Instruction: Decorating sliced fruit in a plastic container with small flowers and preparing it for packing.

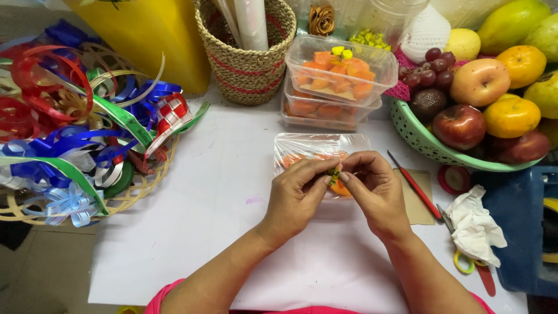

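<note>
Your left hand and right hand both pinch a small yellow-green sprig just above the film-wrapped tray of orange fruit on the white table. You appear to be fixing the decoration on; the next move calls for pressing it gently onto the film.

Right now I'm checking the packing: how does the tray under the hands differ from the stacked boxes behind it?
The tray is shallow and film-covered; the boxes are deeper. The tray lies alone with both hands, left hand and right hand, over it; the boxes are stacked and untouched. Both hold orange fruit pieces.
</note>
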